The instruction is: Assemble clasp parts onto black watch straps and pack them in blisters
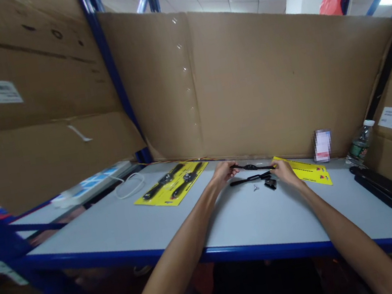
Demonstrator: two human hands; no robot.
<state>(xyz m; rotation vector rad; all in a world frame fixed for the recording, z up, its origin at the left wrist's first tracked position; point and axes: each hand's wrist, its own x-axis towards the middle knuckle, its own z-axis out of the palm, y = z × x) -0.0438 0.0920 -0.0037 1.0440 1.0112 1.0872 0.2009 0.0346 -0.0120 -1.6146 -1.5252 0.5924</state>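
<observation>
Both my hands reach out over a grey table (231,221). My left hand (224,171) pinches one end of a thin black strap-like piece (250,167), and my right hand (283,171) grips its other end, holding it just above the table. Under it lies a second black strap (248,179), with a small black clip (270,183) and a tiny metal part (255,187) beside it. A yellow card (307,170) lies partly under my right hand. To the left, another yellow card (172,183) carries two black tools.
Cardboard sheets (253,82) wall the back and sides of the blue-framed shelf. A white power strip (91,183) with a cable lies at the left. A plastic bottle (361,142) and a flat black device (383,187) with a white cable are at the right.
</observation>
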